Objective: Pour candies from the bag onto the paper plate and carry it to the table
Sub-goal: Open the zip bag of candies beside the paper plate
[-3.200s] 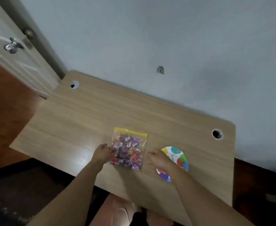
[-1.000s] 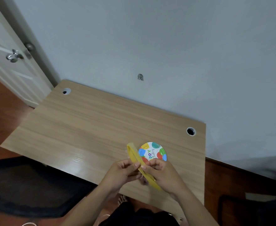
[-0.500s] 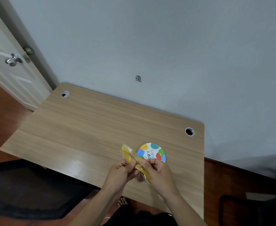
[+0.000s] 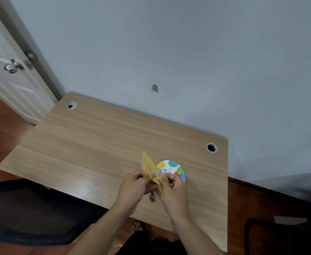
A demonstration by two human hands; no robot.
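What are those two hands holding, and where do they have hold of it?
Both the left hand and the right hand hold the candy bag by its yellow zip top, one pinching each side, just above the desk.

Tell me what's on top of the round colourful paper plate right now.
No candies show on the visible part of the round colourful paper plate. Its near-left part is covered by the yellow-topped clear plastic bag and the right hand.

A green "Y" and illegible script on the paper plate [image 4: 175, 167].
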